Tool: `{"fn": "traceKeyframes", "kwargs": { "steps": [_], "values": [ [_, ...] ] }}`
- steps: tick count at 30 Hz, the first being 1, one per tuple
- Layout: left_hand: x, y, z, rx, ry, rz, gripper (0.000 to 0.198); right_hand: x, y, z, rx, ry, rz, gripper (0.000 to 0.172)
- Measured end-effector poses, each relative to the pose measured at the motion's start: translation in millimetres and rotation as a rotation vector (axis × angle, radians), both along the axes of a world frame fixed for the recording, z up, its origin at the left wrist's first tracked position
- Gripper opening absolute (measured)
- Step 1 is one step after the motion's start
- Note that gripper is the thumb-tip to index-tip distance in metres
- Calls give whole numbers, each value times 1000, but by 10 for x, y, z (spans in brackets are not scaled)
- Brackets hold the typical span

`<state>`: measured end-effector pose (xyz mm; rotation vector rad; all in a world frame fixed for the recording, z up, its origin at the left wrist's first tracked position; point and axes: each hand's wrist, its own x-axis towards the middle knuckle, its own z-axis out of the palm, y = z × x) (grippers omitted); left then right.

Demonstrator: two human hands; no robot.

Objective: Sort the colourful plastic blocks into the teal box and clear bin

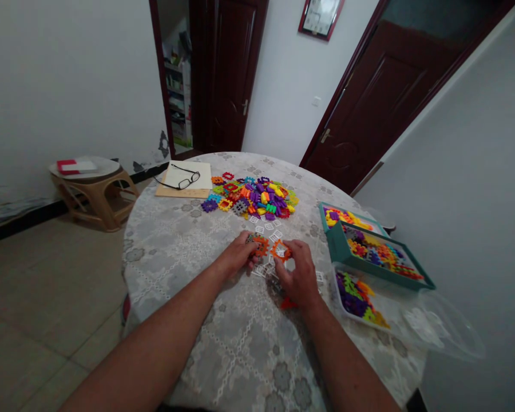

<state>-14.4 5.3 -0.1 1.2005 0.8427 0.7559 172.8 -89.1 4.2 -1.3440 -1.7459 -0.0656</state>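
My left hand point(242, 252) is closed around a small cluster of notched plastic building pieces point(260, 246), orange with some grey-green. In my right hand point(299, 269), thumb and fingers pinch a single orange open-frame building piece point(278, 250). The two sit close side by side over the table, with a narrow gap between them. Under and around my hands lie several white square frame pieces point(264, 269). A red-orange piece point(287, 303) rests on the cloth below my right wrist. Just beyond my hands is a heap of colourful building pieces point(261, 197).
At right stand a green box point(339, 246) of pieces, a second box point(324, 214) behind it, a clear tub point(339, 294) and a transparent lid point(467, 337). Glasses point(184, 183) lie on a pad point(201, 169) at back left. A stool point(98, 197) stands beside the round table point(167, 246).
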Motion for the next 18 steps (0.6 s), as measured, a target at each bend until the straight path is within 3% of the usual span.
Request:
{"fn": "traceKeyframes", "kwargs": {
  "steps": [5,12,18],
  "values": [
    [16,-19,0,73,-70,-107,19,-124,51,-16,-1,-54,158,50],
    [55,-15,-63,-12,-198,-166,27,-112,63,-99,-25,-58,153,49],
    [44,-74,27,89,-9,-133,36,-95,57,-102,-27,-67,152,47]
  ]
}}
